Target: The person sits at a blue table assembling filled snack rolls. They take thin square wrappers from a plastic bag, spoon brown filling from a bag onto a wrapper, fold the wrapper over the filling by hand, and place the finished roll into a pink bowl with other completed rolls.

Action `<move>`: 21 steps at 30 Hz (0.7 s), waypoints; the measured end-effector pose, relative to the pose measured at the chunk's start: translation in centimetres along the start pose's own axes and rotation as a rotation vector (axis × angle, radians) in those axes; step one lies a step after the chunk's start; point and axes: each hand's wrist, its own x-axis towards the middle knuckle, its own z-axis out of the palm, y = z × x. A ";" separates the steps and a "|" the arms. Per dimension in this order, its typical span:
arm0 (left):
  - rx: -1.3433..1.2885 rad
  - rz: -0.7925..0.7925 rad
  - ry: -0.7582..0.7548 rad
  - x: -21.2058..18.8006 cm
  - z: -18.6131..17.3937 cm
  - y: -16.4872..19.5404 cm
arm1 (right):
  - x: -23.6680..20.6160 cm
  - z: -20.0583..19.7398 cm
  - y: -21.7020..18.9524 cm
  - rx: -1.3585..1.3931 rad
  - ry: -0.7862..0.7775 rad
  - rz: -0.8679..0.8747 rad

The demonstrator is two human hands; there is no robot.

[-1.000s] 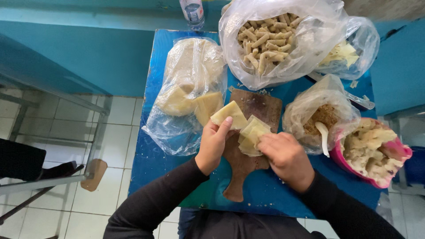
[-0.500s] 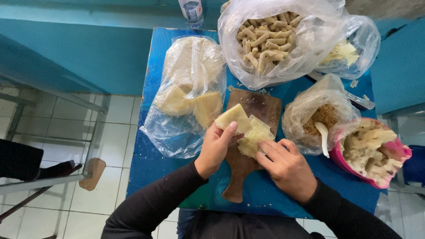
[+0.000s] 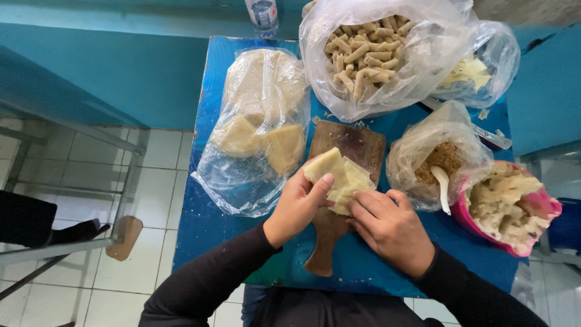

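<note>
Pale dough sheet (image 3: 339, 178), long axis slanting up-left to down-right, pinched between left hand (image 3: 298, 206) and right hand (image 3: 390, 227), over wooden board (image 3: 354, 145) on blue worktop (image 3: 206, 230). Sheet's lower edge hidden behind fingers; filling indiscernible.

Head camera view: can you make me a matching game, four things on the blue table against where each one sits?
Things:
1 pale wrapper sheets
2 rolled pieces
3 white spoon
4 mashed filling

Places:
A in the pink bowl
B in the bag of brown crumbs
C between both hands, over the wooden board
D in the big clear bag at the back

Pairs: 1-C, 2-D, 3-B, 4-A
</note>
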 end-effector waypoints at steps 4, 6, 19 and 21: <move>-0.032 0.033 0.012 0.3 -0.2 0.1 | 0.0 0.4 -0.1 0.052 0.021 0.030; -0.019 0.046 -0.014 0.2 -0.3 -0.3 | 0.0 0.3 -0.1 0.058 0.024 0.047; -0.369 -0.327 -0.304 -0.6 -0.1 -3.7 | 1.3 -0.1 -1.3 0.367 0.270 0.229; -0.339 -0.314 -0.301 -0.7 -0.2 -3.9 | 1.4 0.0 -1.2 0.408 0.277 0.279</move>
